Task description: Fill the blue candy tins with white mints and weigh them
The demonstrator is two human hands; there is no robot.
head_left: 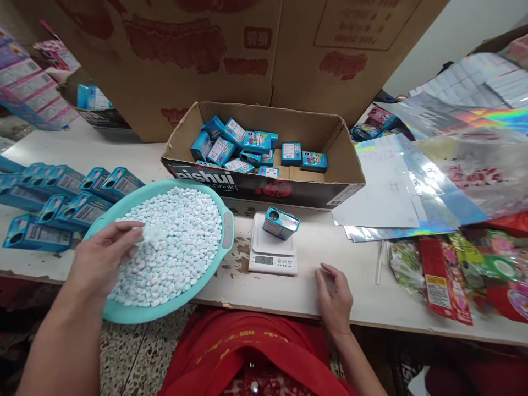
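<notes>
My left hand [109, 250] is over a turquoise basin [163, 316] heaped with small white and pale-blue candies [177, 247]. Its fingertips are drawn together just above the candies, and whatever is between them is too small to make out. On the table to the right, my right hand [336, 297] rests near the front edge, thumb and fingers apart, holding nothing. Between the hands stands a white digital scale [268, 267] with a lit display. A blue tin [281, 223] with a round opening in its top sits tilted-looking on the scale's plate.
Behind the scale is a cardboard box [256, 190] holding several blue tins [258, 142]. More blue tins [47, 234] stand at the left. Paper and shiny sheets [379, 187] lie at the right, with candy wrappers [441, 280] in front. A large carton [231, 55] rises behind.
</notes>
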